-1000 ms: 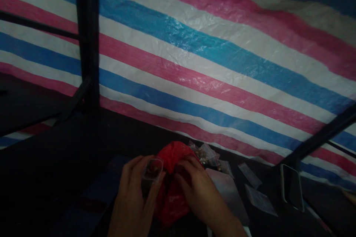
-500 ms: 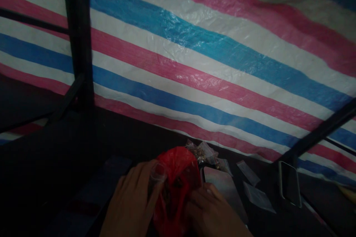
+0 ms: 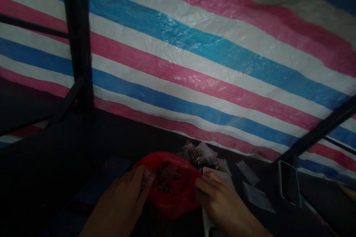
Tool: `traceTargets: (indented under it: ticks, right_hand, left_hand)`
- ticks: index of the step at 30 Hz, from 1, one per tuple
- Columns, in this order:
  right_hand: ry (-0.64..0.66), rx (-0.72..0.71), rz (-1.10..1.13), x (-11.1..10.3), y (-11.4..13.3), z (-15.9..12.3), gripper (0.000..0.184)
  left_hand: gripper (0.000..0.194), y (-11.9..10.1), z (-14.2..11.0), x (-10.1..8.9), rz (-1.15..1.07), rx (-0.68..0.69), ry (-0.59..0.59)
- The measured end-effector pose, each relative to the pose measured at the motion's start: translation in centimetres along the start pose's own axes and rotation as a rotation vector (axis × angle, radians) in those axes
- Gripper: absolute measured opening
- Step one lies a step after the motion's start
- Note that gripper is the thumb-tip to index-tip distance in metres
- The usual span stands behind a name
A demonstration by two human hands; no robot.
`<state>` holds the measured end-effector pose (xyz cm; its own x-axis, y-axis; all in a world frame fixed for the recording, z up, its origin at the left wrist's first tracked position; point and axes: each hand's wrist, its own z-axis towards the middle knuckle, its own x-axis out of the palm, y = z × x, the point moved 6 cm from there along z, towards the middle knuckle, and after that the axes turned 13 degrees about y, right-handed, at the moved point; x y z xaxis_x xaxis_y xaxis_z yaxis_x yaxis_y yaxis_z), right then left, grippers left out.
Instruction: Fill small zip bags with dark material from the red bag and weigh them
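Observation:
A red plastic bag (image 3: 175, 207) lies spread wide in front of me, its mouth facing up. Inside it sit many small brownish pieces (image 3: 164, 183), too dark to name. My left hand (image 3: 125, 192) grips the bag's left rim, with a bit of clear plastic (image 3: 148, 178) pinched between thumb and fingers. On the opposite side, the closed fingers of my right hand (image 3: 215, 196) hold the right rim. Beneath that hand is a flat, pale-topped device (image 3: 205, 218), mostly covered by the hand and wrist.
Small clear zip bags with brownish contents (image 3: 204, 153) are heaped behind the red bag. Two flat clear zip bags (image 3: 258, 197) and a phone (image 3: 289, 184) lie to the right on the dark surface (image 3: 116, 129). A striped tarp (image 3: 194, 63) and dark metal posts (image 3: 79, 44) stand behind.
My hands have moved apart, the left one leftward. Between them the red bag's mouth has been pulled wide, and the pieces inside now show.

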<state>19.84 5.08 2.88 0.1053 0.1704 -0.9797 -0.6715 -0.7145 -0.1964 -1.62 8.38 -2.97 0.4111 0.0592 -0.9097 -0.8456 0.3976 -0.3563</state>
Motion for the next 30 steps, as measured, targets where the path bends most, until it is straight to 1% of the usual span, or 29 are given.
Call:
traceTargets:
  ticks: [2,3,4,6,8,9,10,11,12,14,15,16,17,18,20,22,23,25,26,27,28,30]
  right_hand:
    - [0.082,0.1,0.173,0.3,-1.4,0.0,0.038]
    - [0.078,0.155,0.284,0.1,-1.9,0.0,0.046]
    - [0.035,0.21,0.388,-0.5,-2.3,-0.1,0.052]
    - [-0.126,0.305,0.517,-2.3,-2.8,-0.5,0.057]
    - [-0.28,0.356,0.559,-4.1,-2.4,-0.9,0.051]
    - [-0.328,0.37,0.576,-4.7,-1.9,-1.0,0.046]
    - [-0.342,0.38,0.599,-5.0,-1.4,-0.9,0.042]
    - [-0.327,0.39,0.633,-5.0,-0.7,-0.7,0.039]
    - [-0.283,0.387,0.666,-4.5,0.0,-0.3,0.043]
    - [-0.168,0.383,0.724,-2.8,1.5,0.3,0.063]
    - [-0.131,0.389,0.742,-1.8,2.0,0.5,0.072]
    - [-0.126,0.417,0.752,-0.9,2.2,0.5,0.076]
    - [-0.137,0.439,0.755,-0.2,2.4,0.4,0.076]
    - [-0.165,0.458,0.754,0.3,2.3,0.1,0.072]
    - [-0.225,0.465,0.768,0.3,2.0,-0.7,0.057]
    - [-0.289,0.489,0.819,-0.4,1.0,-2.1,0.042]
    - [-0.334,0.531,0.858,-0.9,0.1,-3.1,0.038]
    - [-0.433,0.658,0.959,-1.7,-2.0,-5.5,0.041]
    - [-0.482,0.719,1.019,-1.8,-3.1,-6.7,0.045]
    - [-0.499,0.761,1.087,-1.7,-4.2,-7.6,0.049]
    - [-0.502,0.786,1.143,-1.5,-5.2,-8.4,0.053]
    - [-0.457,0.794,1.213,-0.5,-6.7,-9.3,0.056]
  left_hand:
    - [0.055,-0.6,0.1,-0.9,0.075,0.013,-0.02]
    - [0.056,-0.9,0.2,-1.3,0.087,0.018,-0.046]
    - [0.056,-1.2,0.3,-1.7,0.064,0.02,-0.085]
    - [0.046,-1.5,0.2,-2.2,-0.071,0.023,-0.16]
    - [0.033,-1.8,0.1,-1.8,-0.228,0.035,-0.193]
    - [0.03,-2.0,0.0,-1.5,-0.283,0.055,-0.203]
    - [0.029,-2.4,-0.1,-1.1,-0.317,0.086,-0.22]
    - [0.032,-2.8,-0.2,-0.7,-0.33,0.12,-0.232]
    - [0.036,-3.3,-0.4,-0.3,-0.329,0.164,-0.262]
    - [0.048,-4.3,-0.6,0.4,-0.316,0.231,-0.335]
    - [0.055,-4.8,-0.7,0.6,-0.312,0.263,-0.389]
    - [0.063,-4.9,-0.7,1.1,-0.33,0.245,-0.401]
    - [0.069,-5.1,-0.7,1.3,-0.351,0.223,-0.417]
    - [0.074,-5.4,-0.5,1.7,-0.363,0.24,-0.377]
    - [0.081,-6.0,-0.3,2.0,-0.364,0.244,-0.288]
    - [0.094,-6.5,-0.3,1.6,-0.336,0.256,-0.214]
    - [0.104,-6.8,-0.4,1.3,-0.323,0.269,-0.186]
    - [0.122,-7.2,-0.6,0.6,-0.311,0.301,-0.172]
    - [0.126,-7.2,-0.6,0.3,-0.305,0.303,-0.177]
    - [0.126,-7.2,-0.7,0.0,-0.3,0.297,-0.19]
    - [0.122,-7.1,-0.7,-0.2,-0.293,0.283,-0.202]
    - [0.108,-7.0,-0.7,-0.4,-0.283,0.26,-0.247]
